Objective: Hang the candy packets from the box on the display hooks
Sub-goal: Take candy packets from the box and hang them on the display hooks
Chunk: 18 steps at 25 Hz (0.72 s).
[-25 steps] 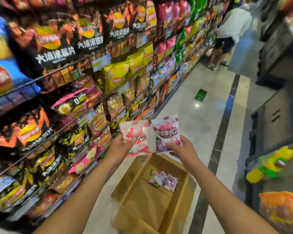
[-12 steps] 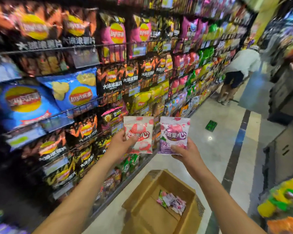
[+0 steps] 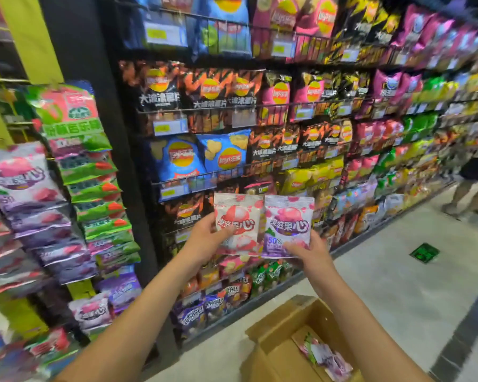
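left hand point(image 3: 204, 238) pinches red packet point(image 3: 236, 224), right hand point(image 3: 309, 252) pinches purple packet point(image 3: 287, 224), both upright; hung purple packets point(image 3: 20, 177) far left, left hand nearer

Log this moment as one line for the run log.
left hand: holds red-white packet | right hand: holds purple packet | box: open on floor, loose packets inside | hanging: not yet done

Dense hanging packets point(image 3: 25, 186) left; aisle floor point(image 3: 398, 288) right.
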Tool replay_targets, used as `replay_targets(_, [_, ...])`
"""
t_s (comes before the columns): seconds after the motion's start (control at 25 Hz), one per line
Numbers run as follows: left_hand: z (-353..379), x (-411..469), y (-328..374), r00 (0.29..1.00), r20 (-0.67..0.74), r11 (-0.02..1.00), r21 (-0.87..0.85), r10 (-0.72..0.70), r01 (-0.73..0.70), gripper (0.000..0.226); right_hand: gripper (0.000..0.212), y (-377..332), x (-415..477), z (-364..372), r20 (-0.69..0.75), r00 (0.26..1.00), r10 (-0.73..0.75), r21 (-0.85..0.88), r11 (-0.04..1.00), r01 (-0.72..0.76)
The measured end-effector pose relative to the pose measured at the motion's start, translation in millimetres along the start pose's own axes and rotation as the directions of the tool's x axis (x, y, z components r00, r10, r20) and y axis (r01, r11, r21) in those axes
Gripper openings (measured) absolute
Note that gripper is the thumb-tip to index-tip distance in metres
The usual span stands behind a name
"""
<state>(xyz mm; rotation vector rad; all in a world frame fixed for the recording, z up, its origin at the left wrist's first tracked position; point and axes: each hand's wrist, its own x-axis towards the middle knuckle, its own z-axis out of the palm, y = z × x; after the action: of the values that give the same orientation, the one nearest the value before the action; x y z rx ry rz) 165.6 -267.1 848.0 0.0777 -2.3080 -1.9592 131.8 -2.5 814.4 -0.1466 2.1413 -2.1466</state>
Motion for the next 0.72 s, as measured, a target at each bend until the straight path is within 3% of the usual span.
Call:
replay_targets(0.12, [-40, -38, 12, 0.995, -0.104, 1.0, 0.015, 0.012, -0.011, 0.027, 0.052, -14, -11, 40, 0.114, 0.993, -0.019, -0.013, 1.0, 0.021])
replay_targets(0.28, [-93, -81, 12, 0.972, -0.233, 0.998, 0.057, 0.022, -0.008, 0.028, 0.063, -25, -21, 95, 0.226, 0.973, -0.052, 0.009, 0.999, 0.051])
replay_targets(0.48, [-156, -134, 9, 0.936, -0.352, 1.0, 0.014, 0.008, -0.003, 0.024, 0.037, -31, -31, 168, 0.358, 0.93, -0.088, 0.018, 0.996, 0.088])
replay_targets(0.72, [-222, -182, 7, 0.889, -0.459, 1.0, 0.022, 0.014, -0.004, 0.022, 0.039, -42, -47, 249, 0.467, 0.878, -0.103, 0.02, 0.994, 0.106])
